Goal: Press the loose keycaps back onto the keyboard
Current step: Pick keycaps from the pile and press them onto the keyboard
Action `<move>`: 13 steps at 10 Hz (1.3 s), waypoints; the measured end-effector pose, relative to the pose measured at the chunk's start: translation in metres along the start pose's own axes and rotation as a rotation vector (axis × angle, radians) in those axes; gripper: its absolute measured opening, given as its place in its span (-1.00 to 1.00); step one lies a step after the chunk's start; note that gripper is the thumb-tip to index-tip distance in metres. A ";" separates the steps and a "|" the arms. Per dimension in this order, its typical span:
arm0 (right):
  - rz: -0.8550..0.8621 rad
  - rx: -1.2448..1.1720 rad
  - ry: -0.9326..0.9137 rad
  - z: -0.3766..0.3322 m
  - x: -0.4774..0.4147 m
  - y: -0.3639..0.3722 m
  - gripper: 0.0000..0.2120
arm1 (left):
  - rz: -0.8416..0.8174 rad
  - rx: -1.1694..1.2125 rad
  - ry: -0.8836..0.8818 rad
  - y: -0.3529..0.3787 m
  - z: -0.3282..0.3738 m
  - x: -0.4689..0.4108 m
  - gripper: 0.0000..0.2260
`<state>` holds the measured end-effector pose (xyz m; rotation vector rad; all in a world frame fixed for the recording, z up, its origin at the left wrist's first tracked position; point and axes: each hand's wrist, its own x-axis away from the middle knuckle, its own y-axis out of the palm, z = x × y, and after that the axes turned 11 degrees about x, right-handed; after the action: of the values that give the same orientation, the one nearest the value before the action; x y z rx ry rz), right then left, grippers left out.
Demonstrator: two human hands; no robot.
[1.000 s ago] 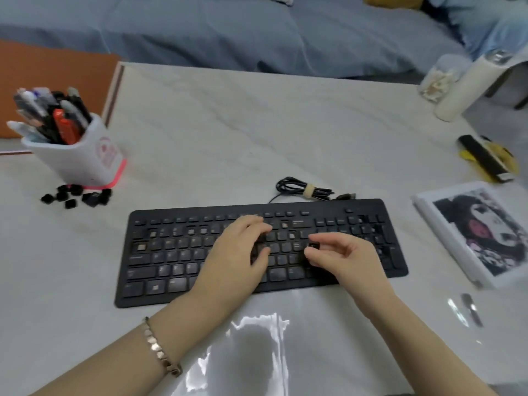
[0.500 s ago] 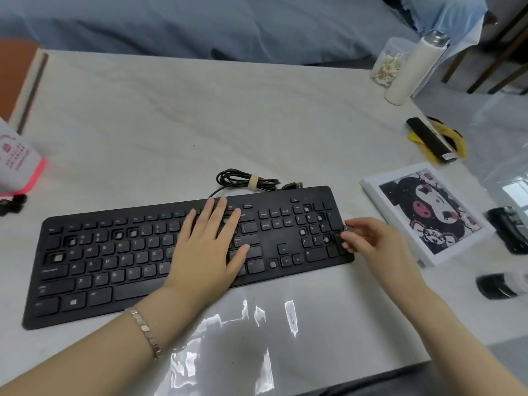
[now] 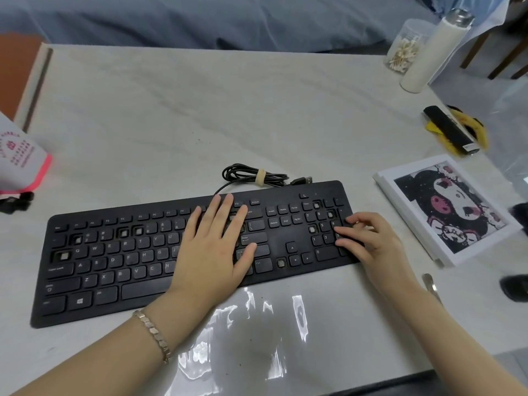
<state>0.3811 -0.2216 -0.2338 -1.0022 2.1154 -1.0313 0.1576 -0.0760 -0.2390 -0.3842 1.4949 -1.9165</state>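
With the keyboard (image 3: 114, 267) steadied by the flat, straight-fingered left hand (image 3: 211, 252), square downward pressure is advised from the right hand (image 3: 371, 241), its fingers curled and any hold not discernible.

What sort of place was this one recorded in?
Probably a home, perhaps a bedroom: a pale table beside a blue bed or sofa, a jar of cotton swabs, and a cartoon picture.

Left hand (image 3: 213, 247) lies flat, fingers straight; right hand (image 3: 368, 241) arches on bent fingers.
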 end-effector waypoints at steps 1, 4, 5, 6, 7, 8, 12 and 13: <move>0.027 -0.014 -0.001 0.000 0.001 0.002 -0.76 | 0.010 -0.003 0.004 0.000 0.000 0.000 -0.48; 0.214 0.299 -0.220 -0.003 0.018 0.017 -0.71 | 0.046 0.014 0.019 0.003 -0.002 0.001 -0.48; 0.253 0.395 -0.233 -0.002 0.024 0.020 -0.70 | 0.053 0.019 0.020 0.004 -0.002 0.000 -0.49; 0.248 0.418 -0.193 -0.003 0.026 0.022 -0.71 | 0.053 0.026 0.020 0.003 -0.002 0.000 -0.49; 0.221 0.425 -0.146 -0.012 0.025 0.018 -0.71 | 0.036 0.028 0.015 0.002 -0.002 0.001 -0.49; 0.178 0.409 -0.096 -0.036 0.022 0.017 -0.70 | 0.005 0.048 0.016 0.000 -0.003 0.001 -0.49; -0.347 0.103 -0.165 -0.232 -0.002 0.065 -0.75 | 0.201 0.457 -0.220 -0.082 -0.134 0.067 -0.63; -0.452 0.098 -0.222 -0.273 -0.008 0.089 -0.74 | 0.258 0.362 -0.411 -0.106 -0.195 0.088 -0.67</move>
<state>0.1491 -0.0693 -0.1598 -1.5106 1.6802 -1.1564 -0.0575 0.0235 -0.2130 -0.3705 0.8671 -1.7264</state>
